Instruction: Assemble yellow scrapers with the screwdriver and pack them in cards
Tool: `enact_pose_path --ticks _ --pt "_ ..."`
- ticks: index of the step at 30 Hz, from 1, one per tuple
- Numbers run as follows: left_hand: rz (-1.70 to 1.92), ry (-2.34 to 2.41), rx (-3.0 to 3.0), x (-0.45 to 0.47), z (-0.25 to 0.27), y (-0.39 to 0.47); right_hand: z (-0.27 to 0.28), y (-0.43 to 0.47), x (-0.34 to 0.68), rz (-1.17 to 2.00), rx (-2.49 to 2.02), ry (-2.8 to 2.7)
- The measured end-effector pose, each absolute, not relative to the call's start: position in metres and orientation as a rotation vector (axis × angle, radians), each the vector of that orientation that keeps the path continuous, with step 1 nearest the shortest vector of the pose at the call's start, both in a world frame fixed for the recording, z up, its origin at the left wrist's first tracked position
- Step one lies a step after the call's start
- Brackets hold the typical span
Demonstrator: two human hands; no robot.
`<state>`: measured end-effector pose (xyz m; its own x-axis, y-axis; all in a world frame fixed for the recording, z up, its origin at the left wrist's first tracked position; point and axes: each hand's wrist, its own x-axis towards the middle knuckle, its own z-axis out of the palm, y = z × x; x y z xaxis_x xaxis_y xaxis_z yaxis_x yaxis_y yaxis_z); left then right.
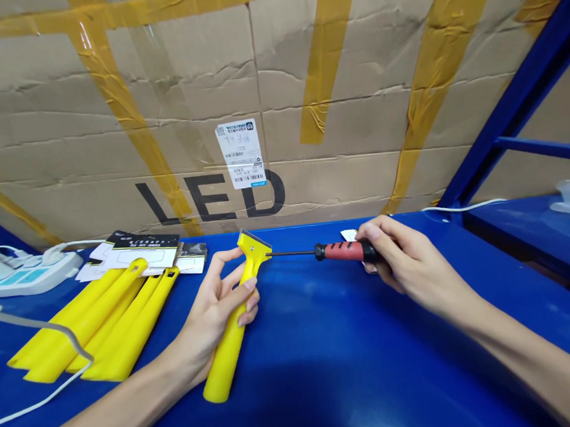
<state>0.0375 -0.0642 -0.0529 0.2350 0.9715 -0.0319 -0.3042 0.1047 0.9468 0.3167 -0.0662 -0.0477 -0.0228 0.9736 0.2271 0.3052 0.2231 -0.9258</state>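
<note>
My left hand (227, 299) is wrapped round the handle of a yellow scraper (226, 354), which leans with its wide head up. A dark blade edge and a small screw show on that head. From the right, my right hand (395, 251) grips the end of a screwdriver (343, 251) with a red and black handle. Its thin shaft lies level, and the tip meets the side of the scraper's neck. Whether the tip sits in a screw there is too small to tell. Partly behind my right hand lies a small white item (349, 235).
Several yellow scraper handles (97, 318) lie at the left, with printed cards (141, 249) behind them. A white power strip (30, 273) and a loose white cable (49, 402) are further left. A taped cardboard box (276, 90) stands behind the blue table (335, 366); a blue post (511, 103) rises at right.
</note>
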Motion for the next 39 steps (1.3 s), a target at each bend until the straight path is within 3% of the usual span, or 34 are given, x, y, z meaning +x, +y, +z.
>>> enact_pose_path --ticks 17,23,33,39 --pt "1.125 0.864 1.077 0.033 -0.055 -0.064 -0.058 -0.063 0.318 1.066 -1.193 -1.487" --pt "1.097 0.866 1.085 0.033 -0.054 -0.066 -0.056 -0.064 0.313 0.919 -1.273 -1.555" --pt "1.155 0.859 1.053 0.035 -0.053 -0.064 -0.053 -0.066 0.320 1.002 -1.156 -1.640" --pt "1.102 0.840 1.071 0.035 -0.052 -0.066 -0.049 -0.066 0.308 1.091 -1.318 -1.381"
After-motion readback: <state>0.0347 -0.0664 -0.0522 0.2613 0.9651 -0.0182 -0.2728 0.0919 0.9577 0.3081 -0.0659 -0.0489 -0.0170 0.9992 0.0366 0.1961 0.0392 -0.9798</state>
